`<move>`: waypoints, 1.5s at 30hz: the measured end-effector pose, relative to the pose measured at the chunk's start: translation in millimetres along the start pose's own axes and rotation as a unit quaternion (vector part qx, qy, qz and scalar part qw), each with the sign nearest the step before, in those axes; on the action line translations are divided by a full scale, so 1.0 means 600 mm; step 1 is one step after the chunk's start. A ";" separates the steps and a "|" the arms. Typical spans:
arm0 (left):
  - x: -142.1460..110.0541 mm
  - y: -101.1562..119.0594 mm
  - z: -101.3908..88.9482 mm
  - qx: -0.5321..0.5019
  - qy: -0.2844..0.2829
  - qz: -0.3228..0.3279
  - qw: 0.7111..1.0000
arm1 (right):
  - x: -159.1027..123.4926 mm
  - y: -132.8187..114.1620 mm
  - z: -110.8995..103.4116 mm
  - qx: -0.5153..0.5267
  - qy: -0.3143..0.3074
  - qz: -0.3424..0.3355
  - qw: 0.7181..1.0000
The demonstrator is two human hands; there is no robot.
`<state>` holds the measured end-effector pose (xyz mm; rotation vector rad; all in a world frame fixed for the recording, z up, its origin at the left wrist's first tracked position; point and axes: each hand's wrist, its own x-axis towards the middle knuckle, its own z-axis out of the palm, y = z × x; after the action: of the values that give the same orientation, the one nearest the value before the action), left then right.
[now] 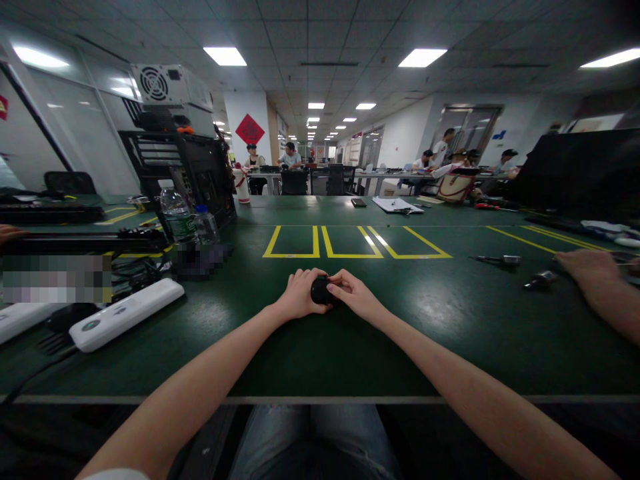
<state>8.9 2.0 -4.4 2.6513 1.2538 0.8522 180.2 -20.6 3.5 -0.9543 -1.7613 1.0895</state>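
Item held: one small black rounded object [320, 291], kept between my left hand [299, 295] and my right hand [356, 295], low over the green desk [450, 320], just in front of the yellow marked boxes [350, 242]. Grip, left: fingers curled against the object's left side. Grip, right: fingertips pinched on its top and right side. Both grips are closed on it; what the object is, I cannot tell.

Progress, as I judge it: the object is in hand and being worked at the centre of the desk; the yellow boxes hold nothing, so no piece is set down there yet.

Containers:
- Two clear plastic bottles [179, 215], capped, upright, far left; their fill level is unclear.
- Open black computer case [200, 175], upright behind the bottles, a grey power supply unit [170, 83] on top.
- Tan handbag [455, 187], far side, contents hidden.

Other entries: white power strip [126, 313] near left; metal tool [503, 260] to the right, well apart from my hands; another person's arm [600, 287] at the right edge.
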 end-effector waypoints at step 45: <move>0.000 0.000 0.000 -0.003 -0.007 -0.005 1.000 | -0.007 -0.009 -0.002 -0.005 -0.041 -0.007 0.999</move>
<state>9.1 1.8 -4.4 2.6397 1.2588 0.8335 182.2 -26.0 7.8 -0.9134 -1.8382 1.1271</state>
